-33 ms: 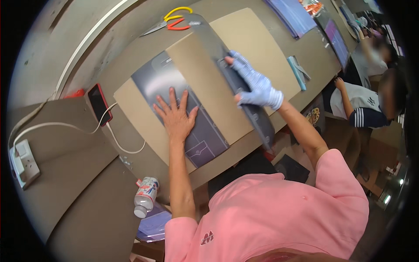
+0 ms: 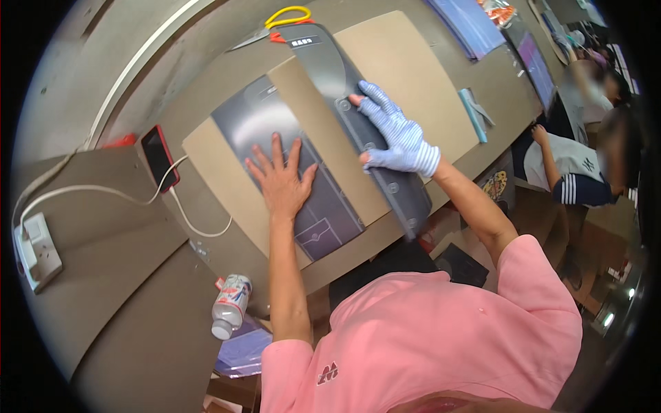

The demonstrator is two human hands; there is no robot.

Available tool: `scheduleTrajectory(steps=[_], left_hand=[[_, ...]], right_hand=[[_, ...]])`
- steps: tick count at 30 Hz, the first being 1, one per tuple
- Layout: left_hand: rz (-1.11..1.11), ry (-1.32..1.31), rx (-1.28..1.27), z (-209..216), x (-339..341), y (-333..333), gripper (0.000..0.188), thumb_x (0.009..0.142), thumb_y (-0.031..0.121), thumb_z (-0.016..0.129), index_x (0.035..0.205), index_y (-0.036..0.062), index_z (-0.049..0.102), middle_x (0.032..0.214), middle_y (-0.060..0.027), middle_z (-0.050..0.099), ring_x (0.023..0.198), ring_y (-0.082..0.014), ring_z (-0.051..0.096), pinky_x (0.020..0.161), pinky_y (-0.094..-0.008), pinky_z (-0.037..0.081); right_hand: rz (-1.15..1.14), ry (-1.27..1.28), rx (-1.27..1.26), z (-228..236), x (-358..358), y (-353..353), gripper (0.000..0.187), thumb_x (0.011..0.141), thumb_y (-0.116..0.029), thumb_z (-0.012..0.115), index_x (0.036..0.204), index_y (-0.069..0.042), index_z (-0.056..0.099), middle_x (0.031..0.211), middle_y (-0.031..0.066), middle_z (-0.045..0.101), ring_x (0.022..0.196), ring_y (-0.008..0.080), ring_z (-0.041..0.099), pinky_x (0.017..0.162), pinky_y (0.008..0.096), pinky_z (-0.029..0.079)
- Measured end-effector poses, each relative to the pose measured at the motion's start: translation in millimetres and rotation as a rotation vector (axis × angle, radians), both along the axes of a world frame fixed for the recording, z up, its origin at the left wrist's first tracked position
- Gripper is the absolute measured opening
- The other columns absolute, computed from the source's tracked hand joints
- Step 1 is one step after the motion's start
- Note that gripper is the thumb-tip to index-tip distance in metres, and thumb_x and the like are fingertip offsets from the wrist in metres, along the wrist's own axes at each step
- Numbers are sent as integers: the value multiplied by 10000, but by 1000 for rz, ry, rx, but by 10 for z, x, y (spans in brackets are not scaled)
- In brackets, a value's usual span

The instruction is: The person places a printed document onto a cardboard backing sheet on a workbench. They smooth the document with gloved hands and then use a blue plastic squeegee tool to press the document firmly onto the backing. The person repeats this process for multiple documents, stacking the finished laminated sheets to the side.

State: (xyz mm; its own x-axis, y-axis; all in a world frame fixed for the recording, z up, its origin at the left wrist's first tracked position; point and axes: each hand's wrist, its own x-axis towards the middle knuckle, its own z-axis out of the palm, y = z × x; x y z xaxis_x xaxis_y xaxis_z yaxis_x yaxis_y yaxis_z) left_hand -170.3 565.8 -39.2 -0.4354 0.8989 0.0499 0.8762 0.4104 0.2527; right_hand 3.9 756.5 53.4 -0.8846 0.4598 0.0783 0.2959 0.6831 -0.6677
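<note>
My bare left hand point(image 2: 284, 184) lies with fingers spread on a glossy dark grey sheet point(image 2: 241, 113) with printed outlines, pressing it against a tan board point(image 2: 213, 165). My right hand point(image 2: 399, 138) wears a blue-and-white striped glove with the thumb tip and one fingertip bare. It grips a second dark grey sheet point(image 2: 327, 69), bearing round marks along its long edge, between thumb and fingers. This second sheet is tilted, its near end sticking out past the table edge, and a tan strip of board shows between both sheets. The palm side of the gloved hand is hidden.
Yellow-and-red-handled scissors point(image 2: 286, 17) lie behind the held sheet. A red-edged phone point(image 2: 160, 157) with a white cable is at the left, near a power strip point(image 2: 43, 258) and a white bottle point(image 2: 231, 306). Blue-purple sheets point(image 2: 465, 27) lie far right; a person point(image 2: 568, 165) sits beyond.
The second sheet in my right hand has turned flatter, showing more of its face, and shifted slightly left. My left hand stays on the first sheet.
</note>
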Motion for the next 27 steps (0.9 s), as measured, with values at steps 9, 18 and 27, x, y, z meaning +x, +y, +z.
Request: scheduleTrajectory(steps=[9,18,27], left_hand=[[22,-149,128,-96,-75,-22,502,899,348,517,1374,207,436,1506,-19,285,1407,-366,150,1078,-652,7],[-80,-55,-13,-46,-45,22,488,907,356,516,1374,238,442,1490,96,313,1415,-347,139,1051,-701,-14],[-64,-74,-9,-19,-34,53,486,863,371,583,1317,213,513,1450,78,379,1400,-344,182,1055,-693,-6]], right_hand=[[35,-231,429,-699,-492,-423,659,791,-539,602,1343,-203,472,1444,125,334,1352,371,256,1076,627,111],[-18,-249,410,-795,-606,-5,597,848,-435,561,1364,-159,445,1428,113,381,1348,306,308,1109,515,178],[-87,-291,530,-1004,-697,139,593,874,-428,526,1380,-137,421,1453,114,354,1367,303,279,1117,514,168]])
